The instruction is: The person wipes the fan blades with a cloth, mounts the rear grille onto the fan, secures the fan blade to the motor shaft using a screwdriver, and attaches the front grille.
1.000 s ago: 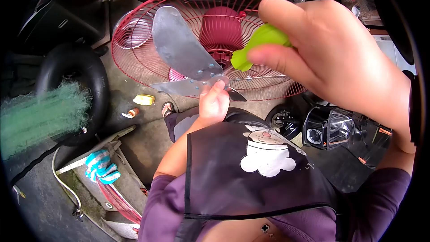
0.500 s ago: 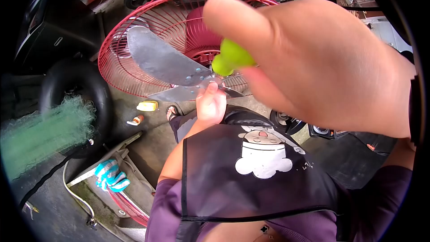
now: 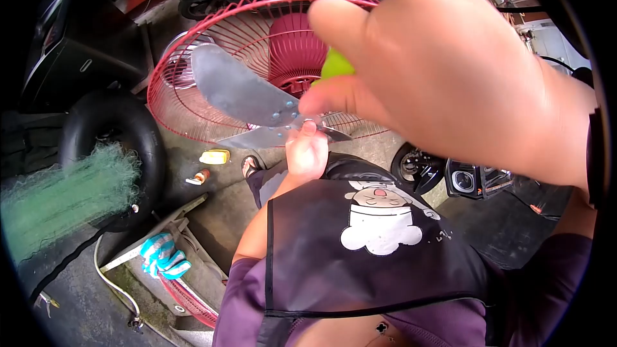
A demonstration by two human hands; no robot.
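Note:
A grey metal fan blade set (image 3: 234, 87) with riveted joints lies in front of the red wire fan cage (image 3: 157, 77). My left hand (image 3: 306, 154) grips the blade set near its hub from below, with the thumb pressed on top. Above the hub, my right hand (image 3: 450, 71) is closed around a lime-green tool handle (image 3: 335, 65). Most of that handle is hidden by the fingers, and its working end does not show. One fingertip of my right hand is right by the hub. Behind the cage sits the red motor housing (image 3: 295, 42).
A black inner tube (image 3: 138, 115) and green netting (image 3: 71, 202) lie at the left. Blue-striped gloves (image 3: 164, 257) rest on a grey stand (image 3: 199, 244). On the floor are a yellow item (image 3: 214, 157) and a small orange bottle (image 3: 199, 177). A speaker (image 3: 466, 180) stands at the right.
My right hand has shifted slightly, and a finger now reaches down to the hub, covering more of the green handle. My left hand keeps its grip. The view has moved a little.

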